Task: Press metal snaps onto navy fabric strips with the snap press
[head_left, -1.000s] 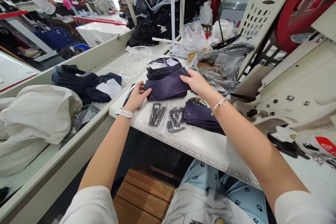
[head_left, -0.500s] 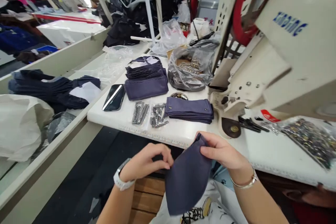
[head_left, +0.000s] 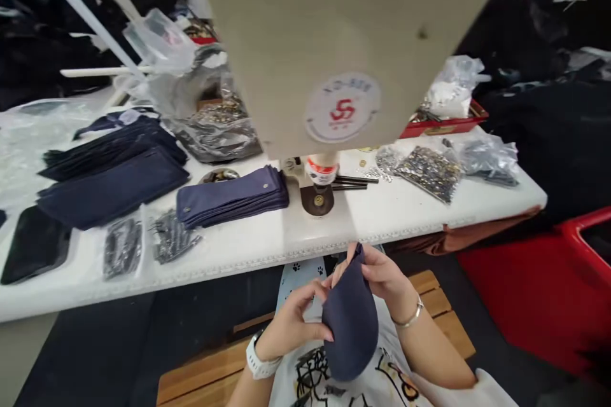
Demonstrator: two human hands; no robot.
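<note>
Pinching navy fabric piece (head_left: pixel 344 324) near its narrow tip, L hand (head_left: pixel 291 324) curled round one side, R hand (head_left: pixel 382 276) thumb & fingers pressed on other, held just off desk front edge (head_left: pixel 286 261). Even tension stops fabric twisting.

Above my table (head_left: pixel 477 203), on the cream housing of the press (head_left: pixel 296 32), a round white sticker (head_left: pixel 342 108) carries a red mark (head_left: pixel 342 110) that looks like a stylised double S or 55, with a curved line of blue characters above it, too blurred to read for sure, and tiny print beneath it that I can't make out. The black print on my white T-shirt (head_left: pixel 305 381) shows drawn shapes, with no words I can read
</note>
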